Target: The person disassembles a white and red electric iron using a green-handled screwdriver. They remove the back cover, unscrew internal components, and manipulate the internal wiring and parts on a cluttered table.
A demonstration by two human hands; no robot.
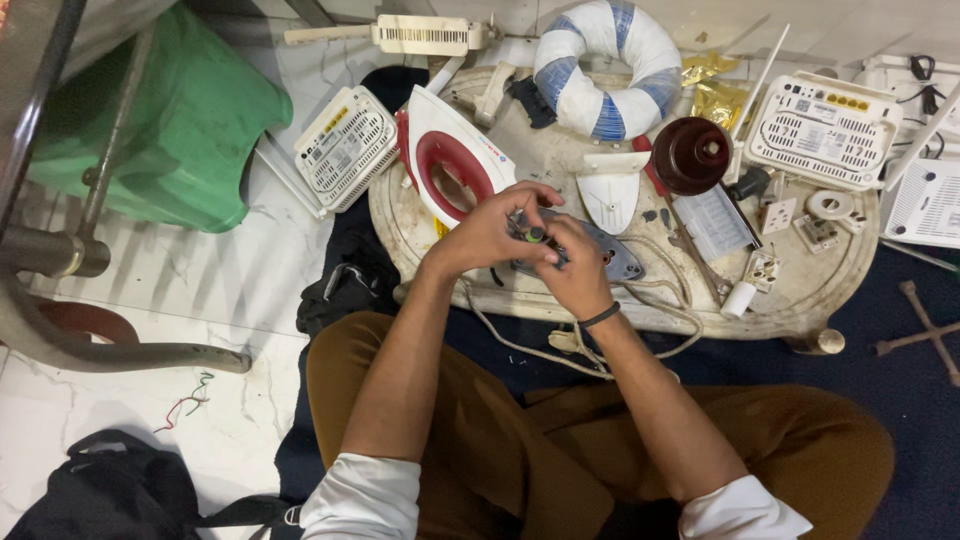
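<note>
Scuffed cream oval table point(850, 290), both hands' fingers point(520, 222) clenched round a small dark knob point(535, 235) above a grey metal soleplate point(610, 255).

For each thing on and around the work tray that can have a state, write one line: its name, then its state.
Left hand: closed on a small dark part.
Right hand: pinching the same part.
Iron soleplate: detached, flat under the hands.
Iron housing: taken off, tilted on its side.
White nose cover: removed, lying apart.
Routers: upside down, vents up.
Tape roll: lying flat.
Power cord: loose, trailing off the tray.

Small dark part with green tip point(533, 234) above grey soleplate point(612, 256)
</note>
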